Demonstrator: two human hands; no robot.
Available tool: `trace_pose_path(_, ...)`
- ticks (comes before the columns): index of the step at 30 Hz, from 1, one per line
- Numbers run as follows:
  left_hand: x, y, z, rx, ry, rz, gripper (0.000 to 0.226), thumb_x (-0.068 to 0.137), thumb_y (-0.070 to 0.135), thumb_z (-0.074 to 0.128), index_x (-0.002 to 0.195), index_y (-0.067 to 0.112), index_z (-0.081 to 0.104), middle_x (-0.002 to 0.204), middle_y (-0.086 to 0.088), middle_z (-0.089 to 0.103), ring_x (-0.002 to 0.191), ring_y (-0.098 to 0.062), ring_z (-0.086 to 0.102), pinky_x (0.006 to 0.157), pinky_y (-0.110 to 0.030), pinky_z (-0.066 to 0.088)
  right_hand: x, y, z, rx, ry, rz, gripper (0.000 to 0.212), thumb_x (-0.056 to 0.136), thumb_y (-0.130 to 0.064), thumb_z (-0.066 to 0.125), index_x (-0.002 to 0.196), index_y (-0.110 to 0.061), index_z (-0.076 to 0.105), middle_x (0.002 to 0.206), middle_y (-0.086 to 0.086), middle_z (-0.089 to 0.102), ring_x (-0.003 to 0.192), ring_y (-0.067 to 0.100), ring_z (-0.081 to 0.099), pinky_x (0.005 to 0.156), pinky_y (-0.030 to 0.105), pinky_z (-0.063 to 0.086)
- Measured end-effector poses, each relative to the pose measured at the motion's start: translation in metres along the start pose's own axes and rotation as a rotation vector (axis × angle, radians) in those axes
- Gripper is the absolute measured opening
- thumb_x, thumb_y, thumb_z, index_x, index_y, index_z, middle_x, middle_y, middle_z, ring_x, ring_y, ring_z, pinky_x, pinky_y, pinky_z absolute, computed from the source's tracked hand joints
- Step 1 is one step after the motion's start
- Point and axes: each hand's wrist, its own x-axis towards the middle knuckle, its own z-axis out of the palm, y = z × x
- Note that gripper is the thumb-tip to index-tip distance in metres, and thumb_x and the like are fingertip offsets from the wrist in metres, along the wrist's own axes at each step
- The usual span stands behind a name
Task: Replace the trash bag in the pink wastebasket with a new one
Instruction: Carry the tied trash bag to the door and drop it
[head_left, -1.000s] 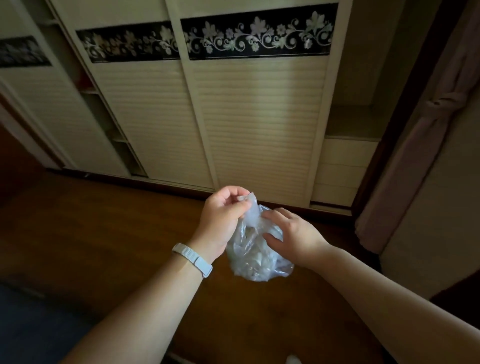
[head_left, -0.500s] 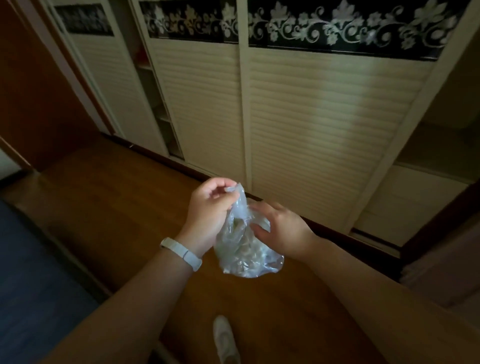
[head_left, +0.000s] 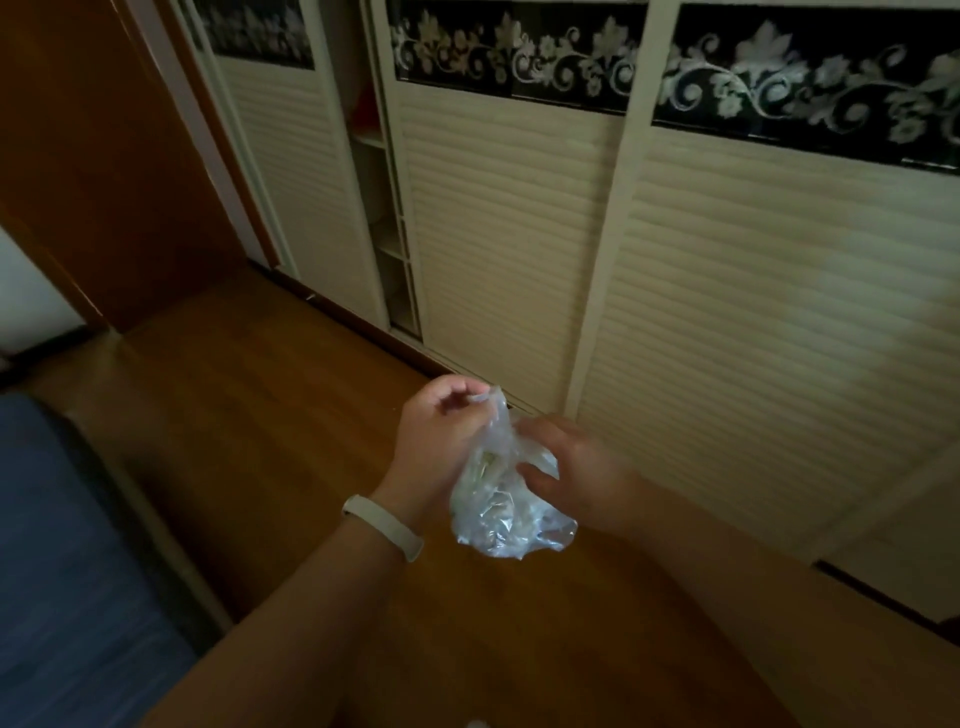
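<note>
clear plastic trash bag (head_left: 501, 512) bunched up dead center, left hand (head_left: 439, 441) pinching its top, right hand (head_left: 569, 467) gripping it from 3 o'clock, white wristband (head_left: 383, 527) on left wrist, louvered wardrobe doors (head_left: 727, 291) toward 1 o'clock, wood floor (head_left: 270, 426) at 9

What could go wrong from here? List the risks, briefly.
1. The clear bag hangs over the wooden floor, its neck only pinched by the left hand. A slip could drop it and spill its contents.
2. The right hand grips the thin film, which looks flimsy. Pulling hard might tear it.
</note>
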Motion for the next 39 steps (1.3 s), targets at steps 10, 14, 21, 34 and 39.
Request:
trace_pose_path(10, 0.087, 0.018, -0.122, 0.072, 0.101, 0.073, 0.009, 0.085, 0.013, 0.07, 0.094, 0.016, 0.069, 0.094, -0.007, 0.07, 0.091, -0.025, 0.067, 0.082, -0.042, 0.059, 0.146, -0.063, 0.056, 0.094, -0.104, -0.128, 0.044, 0.092, -0.041, 0.056, 0.134, -0.03, 0.048, 0.127, -0.012, 0.053, 0.109, 0.006, 0.053, 0.092, 0.028, 0.046)
trace_pose_path(14, 0.117, 0.012, -0.172, 0.118, 0.212, 0.033, 0.011, 0.085, 0.013, 0.069, 0.093, 0.021, 0.069, 0.095, -0.005, 0.069, 0.094, -0.025, 0.066, 0.084, -0.046, 0.058, 0.201, -0.085, 0.089, 0.123, -0.182, -0.199, 0.042, 0.091, -0.048, 0.052, 0.131, -0.038, 0.045, 0.123, -0.014, 0.054, 0.107, 0.006, 0.056, 0.086, 0.029, 0.05)
trace_pose_path(21, 0.188, 0.004, -0.256, 0.204, 0.384, 0.018, 0.011, 0.086, 0.015, 0.068, 0.094, 0.022, 0.069, 0.094, -0.006, 0.069, 0.091, -0.027, 0.065, 0.08, -0.045, 0.059, 0.322, -0.117, 0.15, 0.107, -0.323, -0.332, 0.051, 0.094, -0.045, 0.052, 0.14, -0.027, 0.041, 0.135, -0.007, 0.047, 0.12, 0.012, 0.048, 0.098, 0.031, 0.044)
trace_pose_path(34, 0.311, 0.04, -0.403, 0.202, 0.696, 0.006, 0.016, 0.084, 0.004, 0.068, 0.087, 0.019, 0.07, 0.088, -0.006, 0.068, 0.088, -0.025, 0.064, 0.085, -0.044, 0.055, 0.541, -0.214, 0.22, 0.164, -0.481, -0.583, 0.05, 0.097, -0.039, 0.05, 0.143, -0.024, 0.038, 0.141, 0.0, 0.044, 0.126, 0.019, 0.045, 0.1, 0.034, 0.04)
trace_pose_path(39, 0.338, 0.047, -0.458, 0.205, 0.747, 0.025, 0.017, 0.084, 0.004, 0.067, 0.087, 0.02, 0.07, 0.086, -0.003, 0.066, 0.085, -0.019, 0.062, 0.084, -0.04, 0.054, 0.591, -0.252, 0.248, 0.15, -0.515, -0.654, 0.048, 0.097, -0.041, 0.048, 0.142, -0.026, 0.039, 0.138, -0.002, 0.045, 0.124, 0.018, 0.045, 0.1, 0.036, 0.041)
